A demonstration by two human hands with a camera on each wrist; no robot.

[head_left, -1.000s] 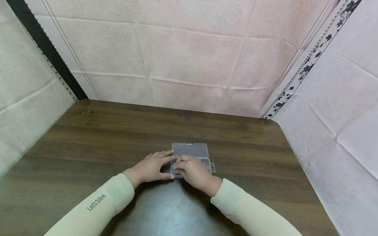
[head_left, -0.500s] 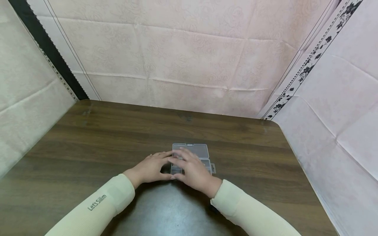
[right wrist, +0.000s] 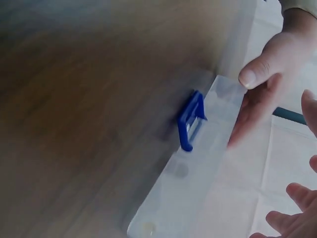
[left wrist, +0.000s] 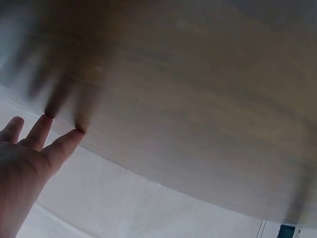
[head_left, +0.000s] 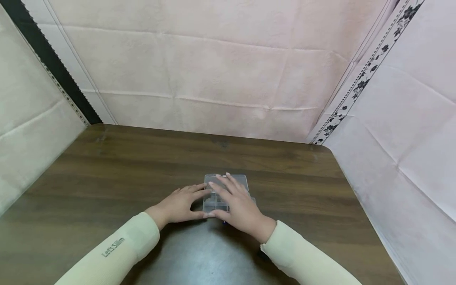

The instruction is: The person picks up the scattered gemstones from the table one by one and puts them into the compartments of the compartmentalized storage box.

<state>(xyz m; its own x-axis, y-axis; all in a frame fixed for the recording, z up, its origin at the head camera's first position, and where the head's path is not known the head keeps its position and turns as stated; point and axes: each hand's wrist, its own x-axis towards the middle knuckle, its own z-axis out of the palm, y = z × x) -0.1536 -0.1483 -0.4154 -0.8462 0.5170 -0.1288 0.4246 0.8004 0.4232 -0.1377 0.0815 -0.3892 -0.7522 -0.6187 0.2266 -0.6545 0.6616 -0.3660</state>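
A small clear plastic compartment box (head_left: 215, 208) lies on the table with its lid (head_left: 211, 179) folded back. My left hand (head_left: 177, 204) is at the box's left end, thumb at the near corner and fingers spread toward the hinge side. In the right wrist view, the left thumb (right wrist: 251, 78) touches the box's top corner, and a blue latch (right wrist: 190, 121) juts from the front wall. Over the box's right part hovers my right hand (head_left: 239, 207), fingers extended and nothing held. It hides much of the compartments, and their contents are too small to tell.
A dark brown wood-grain table (head_left: 160, 154) carries the box. Pale patterned cloth (head_left: 221, 71) hangs behind it and at both sides. A small dark object (head_left: 263, 254) sits partly under the right sleeve.
The right hand's fingers were bunched over the compartments, then straightened and spread, and the hand lifted slightly. The left hand keeps its place. The head view has shifted a little.
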